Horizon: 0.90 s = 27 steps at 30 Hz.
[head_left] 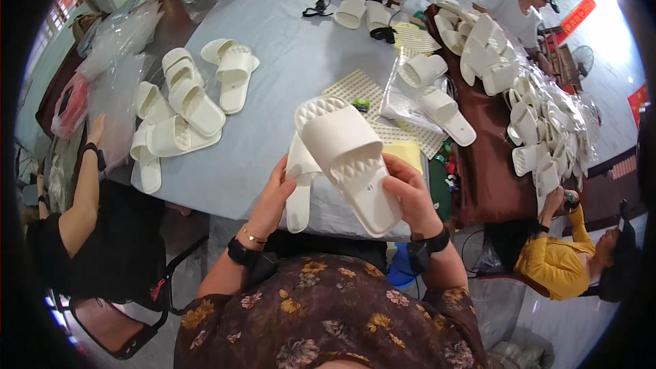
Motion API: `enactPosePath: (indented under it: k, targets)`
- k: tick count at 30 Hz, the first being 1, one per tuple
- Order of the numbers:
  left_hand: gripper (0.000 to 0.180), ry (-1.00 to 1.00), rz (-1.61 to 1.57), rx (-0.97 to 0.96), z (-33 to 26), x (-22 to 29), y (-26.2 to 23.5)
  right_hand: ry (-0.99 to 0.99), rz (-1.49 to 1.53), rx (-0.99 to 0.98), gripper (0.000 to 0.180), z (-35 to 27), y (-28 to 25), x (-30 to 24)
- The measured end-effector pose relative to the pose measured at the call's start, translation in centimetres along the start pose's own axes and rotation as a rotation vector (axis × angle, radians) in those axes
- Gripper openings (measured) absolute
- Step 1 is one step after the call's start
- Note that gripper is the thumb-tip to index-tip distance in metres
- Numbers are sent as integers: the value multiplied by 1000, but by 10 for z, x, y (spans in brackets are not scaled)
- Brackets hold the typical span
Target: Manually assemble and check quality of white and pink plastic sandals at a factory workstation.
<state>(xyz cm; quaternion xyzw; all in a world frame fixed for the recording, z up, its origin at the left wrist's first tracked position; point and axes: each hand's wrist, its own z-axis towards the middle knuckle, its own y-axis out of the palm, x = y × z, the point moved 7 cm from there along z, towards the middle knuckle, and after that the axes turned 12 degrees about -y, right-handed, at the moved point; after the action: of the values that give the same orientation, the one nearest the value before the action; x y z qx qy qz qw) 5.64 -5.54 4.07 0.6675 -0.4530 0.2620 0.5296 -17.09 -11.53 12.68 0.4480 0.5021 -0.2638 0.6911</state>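
Left hand (pixel 270 198) held rear slipper (pixel 298 205), right hand (pixel 413 195) held front slipper (pixel 365 195), grips clamped on both, counter (pixel 263 140) lay beyond

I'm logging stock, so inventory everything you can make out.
Table cover: one, grey, centre
Front slipper: one, cream, held, centre
Rear slipper: one, cream, held, behind it
Left slippers: several, cream, table's left
Far slippers: two, cream, far edge
Middle slippers: two, cream, centre-right
Heaped slippers: many, cream, right
Brown cloth: one, brown, right
Dotted sheets: at least two, pale yellow, centre-right
Clear bags: several, transparent, left
Small bag: one, pink, left
Fan: one, grey, upper right
Banners: two, red, right
Other people: at least five, mixed clothing, around
Wrist straps: two, black, one per wrist
Left hand: one, bare, on rear slipper
Right hand: one, bare, on front slipper
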Motion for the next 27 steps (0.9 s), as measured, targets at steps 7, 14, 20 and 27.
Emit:
enactPosePath:
  k: [7,14,20,27]
  targets:
    - [61,-33,-56,371,-9,-20,-59,61,-33,68,46,15,3,62]
    - [72,63,646,597,-2,-22,-64,29,-123,223,46,9,-17,92]
    - [69,122,880,664,4,-21,-68,-9,-410,278,44,-2,-45,116]
    - [62,214,919,602,5,0,-55,-4,-769,172,46,9,-41,126]
